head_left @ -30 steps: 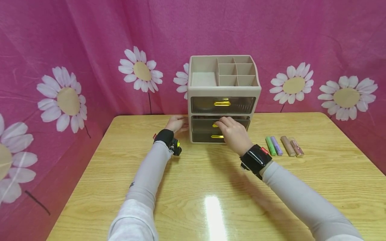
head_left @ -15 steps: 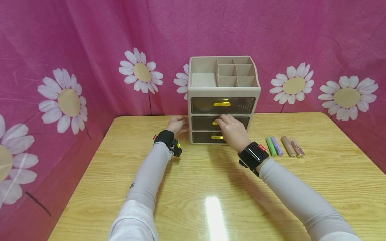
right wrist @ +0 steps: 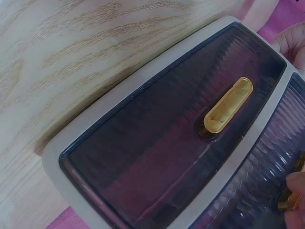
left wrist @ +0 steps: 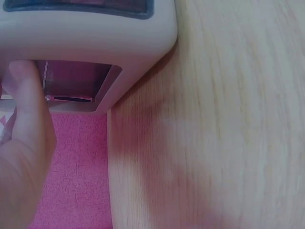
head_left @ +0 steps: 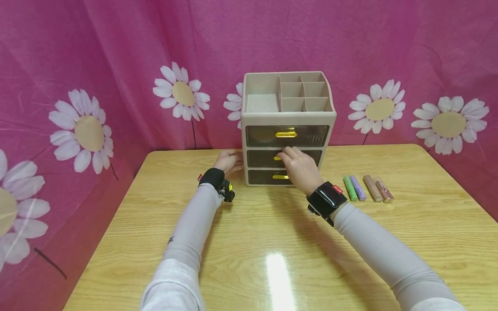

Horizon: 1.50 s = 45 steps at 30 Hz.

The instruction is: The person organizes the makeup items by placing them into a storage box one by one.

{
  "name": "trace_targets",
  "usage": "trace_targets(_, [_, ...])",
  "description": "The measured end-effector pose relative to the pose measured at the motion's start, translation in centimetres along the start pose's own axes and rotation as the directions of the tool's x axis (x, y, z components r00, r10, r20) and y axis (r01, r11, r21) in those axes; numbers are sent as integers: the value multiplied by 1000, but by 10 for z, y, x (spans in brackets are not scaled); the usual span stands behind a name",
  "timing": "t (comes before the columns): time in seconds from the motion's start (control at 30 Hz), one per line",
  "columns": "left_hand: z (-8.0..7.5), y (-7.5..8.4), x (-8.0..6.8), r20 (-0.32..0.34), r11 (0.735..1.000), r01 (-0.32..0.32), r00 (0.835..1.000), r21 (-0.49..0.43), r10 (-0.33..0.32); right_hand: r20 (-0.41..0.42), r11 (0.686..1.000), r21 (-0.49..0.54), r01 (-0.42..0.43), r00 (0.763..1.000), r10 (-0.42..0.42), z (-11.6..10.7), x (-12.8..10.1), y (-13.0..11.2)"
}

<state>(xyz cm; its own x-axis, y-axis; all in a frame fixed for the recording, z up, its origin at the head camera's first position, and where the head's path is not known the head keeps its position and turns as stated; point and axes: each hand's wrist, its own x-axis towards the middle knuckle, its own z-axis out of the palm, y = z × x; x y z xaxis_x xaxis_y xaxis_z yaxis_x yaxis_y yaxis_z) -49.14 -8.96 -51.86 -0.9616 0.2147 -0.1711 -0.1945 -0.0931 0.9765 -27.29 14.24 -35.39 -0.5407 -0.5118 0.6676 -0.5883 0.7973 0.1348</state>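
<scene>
As I watch from afar, the cabinet stands at the back of the wood-grained surface: beige, smooth, round-cornered, divided compartments on top, three smoky see-through drawers sitting flush below, finely ribbed. The right hand pinches the middle drawer's glossy gold handle. The left hand rests on the cabinet's left side, thumb straight. I note four slim sticks lying to the right.

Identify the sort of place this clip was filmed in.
Probably an indoor corner set up for recording, though I can't tell in what building: a daisy-patterned pink curtain hangs around a wooden table, with a small drawer cabinet standing on it.
</scene>
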Motion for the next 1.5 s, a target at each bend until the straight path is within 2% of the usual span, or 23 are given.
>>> trace_targets(0.07, [-5, -8, 11, 9, 1000, 2, 1000, -16, -2, 10, 1000, -4, -4, 1000, 4, -1, 0, -1])
trace_targets(0.13, [-4, -8, 10, 10, 1000, -8, 1000, -24, 8, 16, 1000, -1, -10, 1000, 10, -3, 0, -2])
trace_targets(0.2, [4, 5, -10, -13, 1000, -7, 1000, -11, 7, 19, 1000, 10, -10, 1000, 9, -5, 0, -4])
trace_targets(0.33, [30, 46, -69, -70, 1000, 8, 998, 30, -6, 18, 999, 28, 16, 1000, -16, -7, -2, -11])
trace_targets(0.4, [39, 64, -91, -79, 998, 23, 997, 54, -18, 22, 999, 31, 32, 999, -33, -6, -6, -15])
trace_targets(0.53, [46, 85, -118, -57, 996, 46, 998, 83, -41, 77, 999, 34, 28, 997, -31, -4, -13, -21])
trace_targets(0.6, [48, 88, -123, -68, 994, 59, 996, 92, -53, 128, 999, 36, 6, 992, -11, -1, -16, -23])
trace_targets(0.63, [48, 88, -121, -73, 994, 65, 996, 88, -59, 155, 999, 37, -7, 988, 1, 1, -18, -24])
trace_targets(0.7, [42, 78, -107, -65, 996, 49, 997, 68, -45, 199, 999, 31, -25, 980, 18, 7, -21, -24])
trace_targets(0.73, [28, 52, -70, -47, 998, 38, 998, 45, -36, 216, 999, 26, -30, 976, 24, 10, -23, -23])
trace_targets(0.77, [18, 34, -45, -39, 999, 32, 999, 23, -31, 229, 999, 21, -34, 973, 28, 13, -25, -23])
trace_targets(0.83, [7, 12, -15, -16, 1000, 7, 1000, -15, -7, 248, 999, 14, -38, 968, 33, 18, -27, -21])
trace_targets(0.87, [5, 8, -11, -16, 1000, 0, 1000, -21, 0, 257, 999, 8, -39, 966, 35, 21, -28, -21])
trace_targets(0.93, [10, 16, -22, -25, 1000, 13, 1000, -14, -14, 268, 999, 0, -40, 963, 38, 24, -29, -20])
trace_targets(0.97, [25, 42, -60, -47, 1000, 25, 999, 9, -25, 270, 999, -5, -38, 962, 38, 25, -29, -20])
trace_targets(1.0, [35, 62, -87, -54, 999, 35, 998, 24, -33, 267, 999, -11, -32, 963, 34, 27, -29, -19])
trace_targets(1.03, [42, 76, -108, -61, 998, 48, 997, 36, -46, 260, 1000, -18, -22, 965, 26, 28, -29, -19])
trace_targets(1.07, [48, 87, -122, -76, 996, 65, 995, 56, -60, 248, 1000, -27, -11, 969, 17, 30, -29, -19])
trace_targets(1.13, [52, 98, -135, -81, 993, 84, 994, 81, -77, 217, 999, -43, 13, 976, -4, 32, -29, -19])
trace_targets(1.2, [51, 95, -130, -88, 992, 89, 993, 89, -81, 186, 998, -61, 32, 982, -20, 34, -29, -18])
trace_targets(1.3, [44, 78, -106, -104, 992, 80, 992, 93, -70, 163, 995, -84, 46, 986, -31, 37, -30, -17])
trace_targets(1.43, [26, 47, -68, -56, 999, 28, 998, 38, -26, 154, 994, -100, 48, 988, -32, 40, -30, -16])
trace_targets(1.5, [24, 42, -62, -52, 999, 22, 998, 27, -21, 150, 994, -100, 49, 988, -34, 41, -30, -16])
